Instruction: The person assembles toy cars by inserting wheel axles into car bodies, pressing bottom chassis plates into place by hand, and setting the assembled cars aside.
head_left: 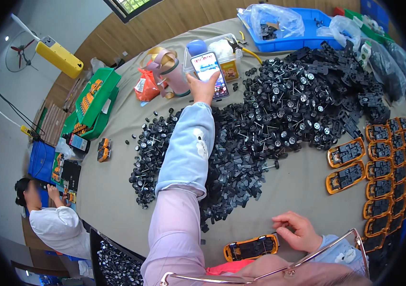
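Note:
My left arm, in a light blue sleeve cover, reaches across the table. At its end my left hand (203,89) grips a lit smartphone (206,66) along its lower left side, one digit across the screen. The phone leans upright against a clear plastic tub (232,56). Nearer to me, my right hand (299,232) hovers at the table with its fingers apart and nothing in them. Just left of its fingers, an orange toy car (251,248) lies upside down, showing its black underside and wheels.
Piles of toy wheels on axles (284,102) and small black pieces (234,176) cover the middle. Rows of orange car shells (379,169) line the right. A blue tray (279,45), a pink tumbler (176,81) and green bins (99,95) stand farther off. A co-worker (60,224) sits left.

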### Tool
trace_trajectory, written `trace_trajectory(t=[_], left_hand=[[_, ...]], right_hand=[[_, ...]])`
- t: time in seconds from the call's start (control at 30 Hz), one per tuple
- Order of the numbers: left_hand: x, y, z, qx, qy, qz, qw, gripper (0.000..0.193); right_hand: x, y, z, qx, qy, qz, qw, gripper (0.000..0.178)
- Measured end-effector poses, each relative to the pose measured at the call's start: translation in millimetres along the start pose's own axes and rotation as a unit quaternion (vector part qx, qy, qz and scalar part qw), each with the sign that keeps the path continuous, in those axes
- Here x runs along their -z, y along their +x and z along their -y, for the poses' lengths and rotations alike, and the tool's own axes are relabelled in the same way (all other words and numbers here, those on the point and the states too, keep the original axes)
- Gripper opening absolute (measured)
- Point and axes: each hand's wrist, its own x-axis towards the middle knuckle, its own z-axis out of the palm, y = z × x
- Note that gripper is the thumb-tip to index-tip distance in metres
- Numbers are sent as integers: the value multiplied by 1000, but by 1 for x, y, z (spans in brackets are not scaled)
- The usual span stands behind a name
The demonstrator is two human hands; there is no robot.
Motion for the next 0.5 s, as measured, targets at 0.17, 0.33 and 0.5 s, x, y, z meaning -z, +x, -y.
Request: trace_trajectory(t=[0.17, 0.33, 0.5], left_hand=[[-1, 1, -6, 39, -15, -1, 999, 125], [10, -3, -4, 20, -12, 8, 1000, 123], [35, -13, -5, 12, 14, 30, 999, 119]], right_hand=[[0, 0, -2, 8, -4, -3, 1000, 29], [-1, 1, -3, 10, 1, -2, 1000, 30], [-2, -1, -2, 3, -7, -7, 1000, 30]])
